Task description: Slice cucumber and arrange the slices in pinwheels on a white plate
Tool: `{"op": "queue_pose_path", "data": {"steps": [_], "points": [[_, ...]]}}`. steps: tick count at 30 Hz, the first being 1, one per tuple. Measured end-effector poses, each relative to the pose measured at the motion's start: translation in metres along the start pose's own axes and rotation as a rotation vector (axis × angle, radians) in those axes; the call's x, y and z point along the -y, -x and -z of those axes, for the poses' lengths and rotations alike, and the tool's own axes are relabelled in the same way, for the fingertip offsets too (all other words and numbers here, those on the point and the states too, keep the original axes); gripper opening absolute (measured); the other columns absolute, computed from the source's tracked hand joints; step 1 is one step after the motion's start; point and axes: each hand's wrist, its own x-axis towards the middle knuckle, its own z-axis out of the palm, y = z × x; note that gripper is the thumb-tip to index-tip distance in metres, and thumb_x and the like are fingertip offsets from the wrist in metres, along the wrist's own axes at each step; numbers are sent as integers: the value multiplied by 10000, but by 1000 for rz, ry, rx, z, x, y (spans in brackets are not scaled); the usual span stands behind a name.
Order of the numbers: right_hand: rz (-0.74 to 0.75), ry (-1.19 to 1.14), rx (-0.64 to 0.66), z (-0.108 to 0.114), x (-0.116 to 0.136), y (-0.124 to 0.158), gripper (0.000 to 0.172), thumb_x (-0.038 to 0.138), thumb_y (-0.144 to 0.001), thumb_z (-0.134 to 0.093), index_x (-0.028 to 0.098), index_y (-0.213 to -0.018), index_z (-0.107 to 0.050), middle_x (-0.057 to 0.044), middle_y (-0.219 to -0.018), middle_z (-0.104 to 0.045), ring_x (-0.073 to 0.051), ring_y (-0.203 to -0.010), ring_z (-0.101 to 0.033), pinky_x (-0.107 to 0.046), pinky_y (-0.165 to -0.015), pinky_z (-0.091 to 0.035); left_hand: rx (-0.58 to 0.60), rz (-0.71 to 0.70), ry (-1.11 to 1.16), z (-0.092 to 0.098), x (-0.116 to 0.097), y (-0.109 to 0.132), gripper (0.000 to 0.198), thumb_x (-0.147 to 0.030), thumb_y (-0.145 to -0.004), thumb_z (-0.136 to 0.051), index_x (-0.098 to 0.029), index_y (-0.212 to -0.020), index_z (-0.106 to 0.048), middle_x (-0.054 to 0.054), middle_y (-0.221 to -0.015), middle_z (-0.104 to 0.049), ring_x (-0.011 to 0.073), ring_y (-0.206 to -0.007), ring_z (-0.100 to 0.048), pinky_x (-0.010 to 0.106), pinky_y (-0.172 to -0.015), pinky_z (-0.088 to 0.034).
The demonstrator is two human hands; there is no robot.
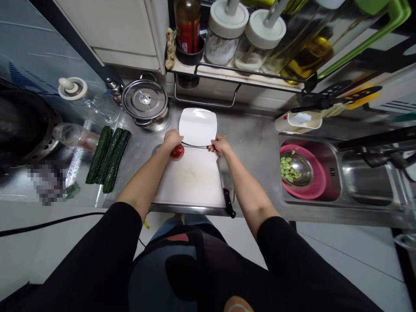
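Observation:
A white cutting board (191, 177) lies on the steel counter in front of me. My left hand (172, 139) is closed over a red tomato piece (177, 151) at the board's far left corner. My right hand (221, 145) is curled at the board's far right corner with something red and small in its fingers, right by the near edge of a white square plate (197, 125). A cleaver (226, 182) with a black handle rests along the board's right edge, blade away from me.
Three cucumbers (108, 158) lie left of the board. A lidded steel pot (145, 102) stands behind. The sink on the right holds a pink basin (316, 184) with a steel bowl of green beans (287, 169). Jars and bottles fill the rack above.

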Motion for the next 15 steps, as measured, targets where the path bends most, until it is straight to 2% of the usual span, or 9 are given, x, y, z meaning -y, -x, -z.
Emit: {"op": "queue_pose_path", "data": {"steps": [6, 15], "points": [[-14, 24, 7, -3, -1, -2, 219, 4, -856, -434, 215, -801, -410, 98, -397, -507, -67, -312, -465, -119, -325, -280, 1, 41, 19, -5, 5, -6, 136, -282, -816, -601, -185, -884, -666, 154, -1010, -701, 321, -1103, -603, 431, -906, -463], [-24, 45, -11, -3, 2, -8, 211, 14, -847, -467, 209, -773, -437, 90, -376, -495, -70, -320, -472, -118, -334, -300, -33, 67, 53, -9, 9, -11, 105, -289, -792, -627, -208, -846, -665, 125, -943, -704, 322, -1085, -601, 446, -891, -461]]}}
